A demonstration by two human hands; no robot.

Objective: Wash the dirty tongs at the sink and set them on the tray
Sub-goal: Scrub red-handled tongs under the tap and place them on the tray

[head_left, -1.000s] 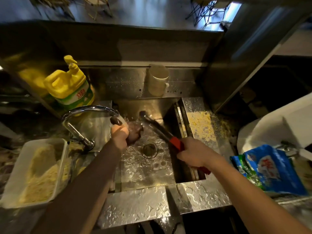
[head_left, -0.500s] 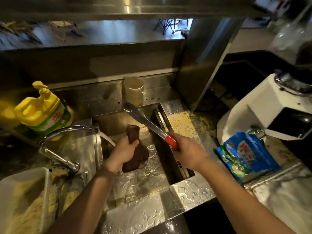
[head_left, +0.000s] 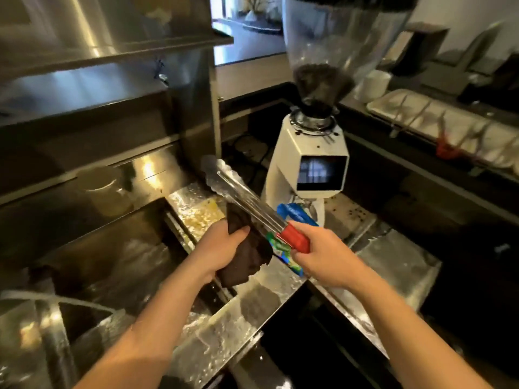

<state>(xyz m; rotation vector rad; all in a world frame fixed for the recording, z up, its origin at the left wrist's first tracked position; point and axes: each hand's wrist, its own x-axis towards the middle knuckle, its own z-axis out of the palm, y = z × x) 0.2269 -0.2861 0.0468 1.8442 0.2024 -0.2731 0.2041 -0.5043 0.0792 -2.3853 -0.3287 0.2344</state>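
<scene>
Steel counter right of the sink [head_left: 118, 248]: we have swung here, right hand [head_left: 320, 256] gripping tongs [head_left: 241, 197], left hand [head_left: 222, 248] clutching cloth [head_left: 247, 265], tray [head_left: 449, 124] far right, apparently next.

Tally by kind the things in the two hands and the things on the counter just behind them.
tongs: 1, gripped by the right hand
cloth: 1, gripped by the left hand
coffee grinder: 1
blue bag: 1
Total: 4

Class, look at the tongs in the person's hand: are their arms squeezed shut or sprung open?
Shut: the tongs show both metal arms lying together up to the tips.
</scene>
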